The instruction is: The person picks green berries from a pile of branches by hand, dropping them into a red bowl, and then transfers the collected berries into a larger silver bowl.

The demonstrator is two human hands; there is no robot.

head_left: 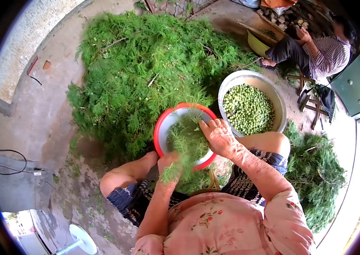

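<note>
Nearest the camera, a seated person's pink floral top [218,221], above dark patterned shorts [248,178] and bent, bare legs. Largest in the scene, a heap of feathery green foliage [137,72] spreads over the ground from left to centre, on the far side of the legs. At right, a smaller foliage pile [316,174]; at far right, a co-worker [327,55] in a checked shirt, seated low beside a yellow-green basin [257,44]. Right of centre, a metal basin [280,104] holds many small green fruits [248,108]. Just beside it, to the left, a red-rimmed basin [158,131] stands between the legs and the large heap. Over its interior and near rim lies the sprig [188,142], fine and green, between the two hands. Left hand [169,165]: fingers curled around the near end of the sprig, blurred in outline. Right hand [219,136]: fingers bent at the basin's right side, tips against the foliage; how firmly they grip cannot be told.
</note>
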